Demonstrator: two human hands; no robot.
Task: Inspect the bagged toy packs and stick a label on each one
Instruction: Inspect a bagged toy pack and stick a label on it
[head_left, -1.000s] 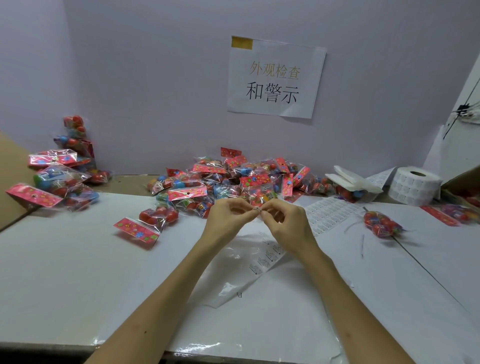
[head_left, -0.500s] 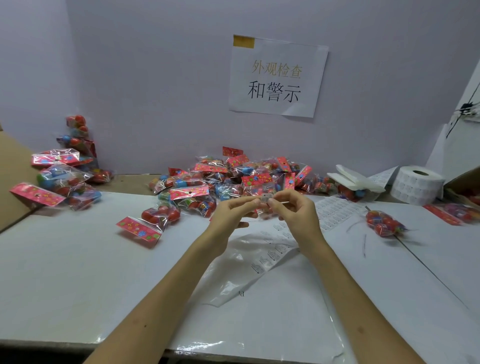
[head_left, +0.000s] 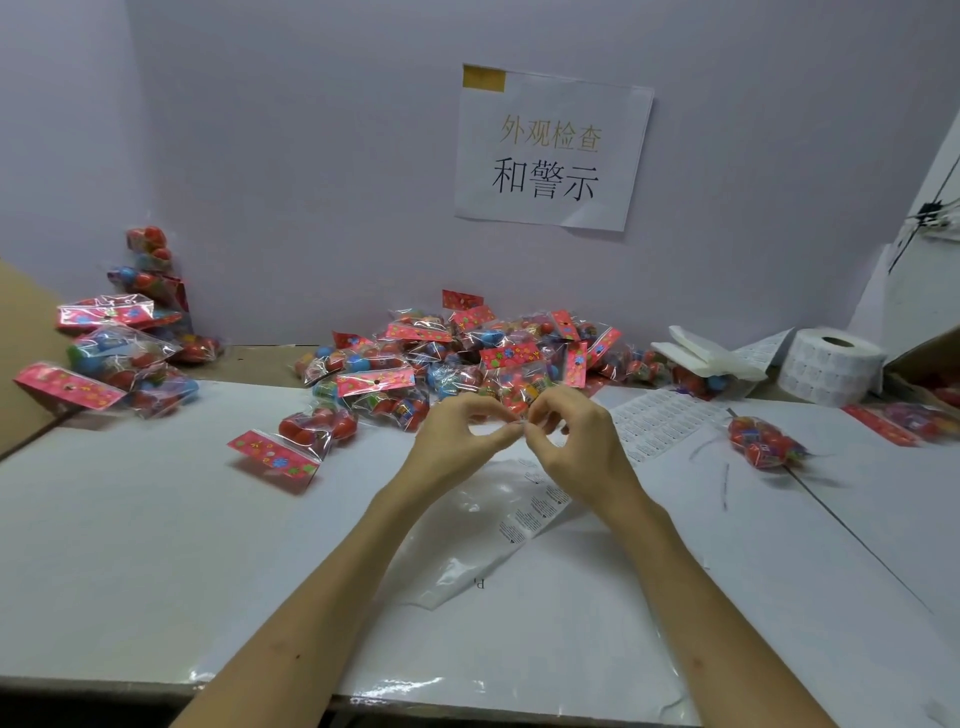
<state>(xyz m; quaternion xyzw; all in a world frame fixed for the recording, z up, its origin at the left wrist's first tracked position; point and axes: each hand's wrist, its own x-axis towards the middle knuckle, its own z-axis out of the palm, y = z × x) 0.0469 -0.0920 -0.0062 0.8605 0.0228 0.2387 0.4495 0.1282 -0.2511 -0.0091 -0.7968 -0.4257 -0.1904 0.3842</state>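
My left hand (head_left: 460, 434) and my right hand (head_left: 574, 439) meet fingertip to fingertip above the table's middle, pinching a small white label (head_left: 521, 425) between them. Below the hands lies a strip of printed labels (head_left: 535, 512) on a clear plastic sheet. Behind the hands is a heap of bagged toy packs (head_left: 457, 358) with red header cards. One pack (head_left: 296, 439) lies apart to the left, and another pack (head_left: 763, 441) lies to the right.
A second pile of packs (head_left: 114, 353) sits at the far left by a cardboard edge. A label sheet (head_left: 660, 421), a label roll (head_left: 828, 366) and folded white paper (head_left: 701, 356) lie at the right. A paper sign (head_left: 550, 150) hangs on the wall.
Both hands stayed together at the label; they rose slightly toward the pack heap, then came back down a little, fingers still working it.
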